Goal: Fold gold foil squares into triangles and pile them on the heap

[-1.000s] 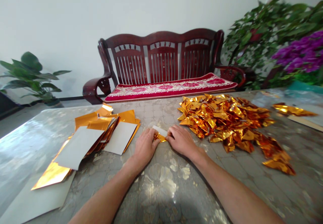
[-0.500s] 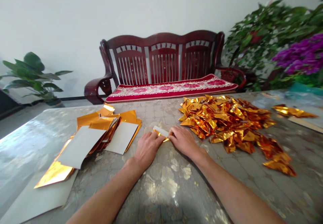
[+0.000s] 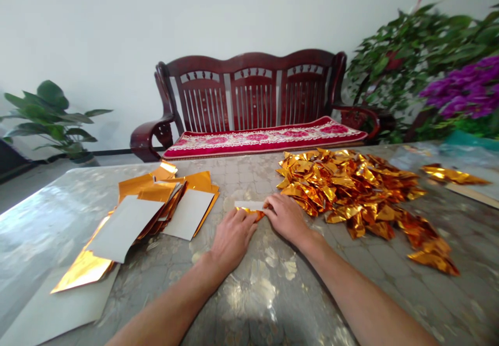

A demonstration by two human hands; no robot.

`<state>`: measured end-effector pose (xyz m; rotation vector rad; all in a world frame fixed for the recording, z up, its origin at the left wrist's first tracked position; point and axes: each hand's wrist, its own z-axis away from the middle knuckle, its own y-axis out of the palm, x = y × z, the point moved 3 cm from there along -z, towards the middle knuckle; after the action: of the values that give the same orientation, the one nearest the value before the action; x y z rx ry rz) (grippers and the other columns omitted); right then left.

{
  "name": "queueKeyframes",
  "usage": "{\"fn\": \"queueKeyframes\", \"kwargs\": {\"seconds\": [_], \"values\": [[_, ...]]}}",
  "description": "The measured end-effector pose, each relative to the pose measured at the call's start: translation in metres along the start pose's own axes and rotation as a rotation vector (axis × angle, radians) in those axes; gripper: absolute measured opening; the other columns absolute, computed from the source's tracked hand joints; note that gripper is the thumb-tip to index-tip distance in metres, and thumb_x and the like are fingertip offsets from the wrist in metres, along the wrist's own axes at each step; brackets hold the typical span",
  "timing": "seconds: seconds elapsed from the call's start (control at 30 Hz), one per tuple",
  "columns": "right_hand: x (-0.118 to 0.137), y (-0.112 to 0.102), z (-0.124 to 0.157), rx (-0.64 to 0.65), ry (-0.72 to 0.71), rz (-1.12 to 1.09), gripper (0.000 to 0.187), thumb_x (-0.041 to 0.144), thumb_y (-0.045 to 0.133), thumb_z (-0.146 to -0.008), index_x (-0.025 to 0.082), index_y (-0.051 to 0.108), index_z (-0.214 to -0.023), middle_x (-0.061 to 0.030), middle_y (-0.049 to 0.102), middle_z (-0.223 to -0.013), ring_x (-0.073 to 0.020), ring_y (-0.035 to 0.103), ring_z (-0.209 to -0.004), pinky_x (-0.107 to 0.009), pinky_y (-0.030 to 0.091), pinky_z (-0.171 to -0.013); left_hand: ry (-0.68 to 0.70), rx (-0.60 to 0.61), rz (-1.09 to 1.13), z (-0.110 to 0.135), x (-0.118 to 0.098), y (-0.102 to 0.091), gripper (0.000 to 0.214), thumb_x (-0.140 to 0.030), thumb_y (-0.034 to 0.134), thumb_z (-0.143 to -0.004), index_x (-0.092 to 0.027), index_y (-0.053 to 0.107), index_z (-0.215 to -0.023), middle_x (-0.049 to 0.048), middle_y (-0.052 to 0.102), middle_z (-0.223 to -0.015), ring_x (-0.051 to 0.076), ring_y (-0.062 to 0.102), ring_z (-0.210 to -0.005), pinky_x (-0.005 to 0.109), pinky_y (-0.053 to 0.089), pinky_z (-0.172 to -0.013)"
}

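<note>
A small strip of gold foil paper (image 3: 248, 210) with a white backing lies flat on the marbled table top (image 3: 268, 304), folded along its gold edge. My left hand (image 3: 233, 241) and my right hand (image 3: 286, 218) press on it from both sides, their fingertips on its ends. To the right of my right hand is a heap of folded gold foil triangles (image 3: 351, 190), almost touching its fingers. A stack of orange-gold foil sheets with white backs (image 3: 163, 200) lies left of my left hand.
White-backed sheets with gold foil (image 3: 83, 270) lie at the lower left. Further gold foil (image 3: 454, 175) lies on a board at the far right. Beyond the table stand a dark wooden bench (image 3: 253, 91) and potted plants (image 3: 50, 117).
The strip has swung from a slanted angle to nearly level and lies flatter, with its white part showing along the top. Both hands have shifted slightly with it.
</note>
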<state>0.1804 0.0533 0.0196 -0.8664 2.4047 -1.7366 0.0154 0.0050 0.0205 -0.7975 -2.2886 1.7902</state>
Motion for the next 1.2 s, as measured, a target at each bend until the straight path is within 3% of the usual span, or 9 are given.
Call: {"fn": "queueKeyframes", "kwargs": {"seconds": [0.13, 0.27, 0.53, 0.67, 0.8, 1.0, 1.1, 1.2], "values": [[0.003, -0.001, 0.000, 0.015, -0.151, -0.010, 0.016, 0.011, 0.053, -0.091, 0.020, 0.066, -0.088, -0.0047, 0.064, -0.092, -0.0195, 0.054, -0.092, -0.029, 0.038, -0.080, -0.045, -0.041, 0.299, -0.001, 0.014, 0.004, 0.025, -0.019, 0.047, -0.098, -0.025, 0.068, -0.110, 0.0015, 0.069, -0.095, 0.016, 0.062, -0.091, 0.027, 0.048, -0.083], [0.005, 0.001, 0.003, 0.052, -0.206, -0.087, 0.025, 0.004, 0.051, -0.088, 0.020, 0.070, -0.087, -0.0041, 0.064, -0.089, -0.0177, 0.056, -0.091, -0.027, 0.040, -0.081, -0.058, -0.055, 0.393, -0.003, 0.023, 0.007, 0.020, -0.017, 0.055, -0.094, -0.024, 0.073, -0.099, 0.0019, 0.068, -0.102, 0.014, 0.063, -0.092, 0.025, 0.049, -0.084], [0.004, 0.002, 0.004, 0.038, -0.102, -0.151, 0.008, 0.021, 0.063, -0.089, 0.021, 0.070, -0.086, -0.0030, 0.065, -0.090, -0.0172, 0.057, -0.090, -0.027, 0.042, -0.079, 0.007, -0.047, 0.165, -0.001, 0.014, 0.003, 0.017, -0.026, 0.058, -0.093, -0.024, 0.075, -0.095, 0.0024, 0.071, -0.098, 0.019, 0.061, -0.097, 0.031, 0.049, -0.090], [0.005, 0.004, 0.004, 0.043, -0.072, -0.135, 0.005, 0.026, 0.067, -0.087, 0.022, 0.068, -0.087, -0.0029, 0.063, -0.091, -0.0181, 0.056, -0.092, -0.028, 0.041, -0.080, 0.060, -0.001, 0.045, 0.001, 0.007, 0.001, 0.022, -0.027, 0.051, -0.097, -0.022, 0.072, -0.097, 0.0038, 0.072, -0.099, 0.019, 0.062, -0.097, 0.032, 0.050, -0.091], [0.008, 0.004, 0.005, 0.064, -0.082, -0.079, 0.007, 0.027, 0.066, -0.087, 0.021, 0.065, -0.090, -0.0032, 0.062, -0.094, -0.0186, 0.055, -0.094, -0.028, 0.040, -0.083, 0.097, 0.083, -0.095, 0.004, -0.004, 0.002, 0.022, -0.021, 0.053, -0.095, -0.018, 0.066, -0.113, 0.0075, 0.069, -0.117, 0.022, 0.061, -0.112, 0.036, 0.049, -0.099], [0.012, 0.001, 0.005, 0.087, -0.089, -0.006, 0.011, 0.029, 0.065, -0.088, 0.020, 0.061, -0.093, -0.0045, 0.060, -0.098, -0.0199, 0.053, -0.096, -0.030, 0.040, -0.085, 0.107, 0.175, -0.159, 0.010, -0.014, -0.003, 0.043, -0.029, 0.063, -0.089, -0.011, 0.057, -0.128, 0.0180, 0.056, -0.137, 0.030, 0.052, -0.128, 0.044, 0.043, -0.107], [0.012, -0.001, 0.005, 0.098, -0.120, -0.011, 0.008, 0.028, 0.063, -0.090, 0.020, 0.061, -0.091, -0.0044, 0.060, -0.098, -0.0193, 0.053, -0.096, -0.030, 0.040, -0.085, 0.121, 0.173, -0.116, 0.010, -0.013, -0.011, 0.039, -0.031, 0.062, -0.089, -0.015, 0.059, -0.125, 0.0149, 0.060, -0.133, 0.029, 0.054, -0.124, 0.043, 0.044, -0.104], [0.012, -0.003, 0.004, 0.109, -0.140, -0.016, 0.012, 0.024, 0.056, -0.094, 0.020, 0.063, -0.085, -0.0040, 0.060, -0.093, -0.0176, 0.054, -0.092, -0.028, 0.040, -0.081, 0.100, 0.178, -0.055, 0.006, -0.005, -0.015, 0.019, -0.026, 0.056, -0.093, -0.019, 0.067, -0.106, 0.0085, 0.069, -0.113, 0.024, 0.063, -0.107, 0.036, 0.047, -0.094]]}}
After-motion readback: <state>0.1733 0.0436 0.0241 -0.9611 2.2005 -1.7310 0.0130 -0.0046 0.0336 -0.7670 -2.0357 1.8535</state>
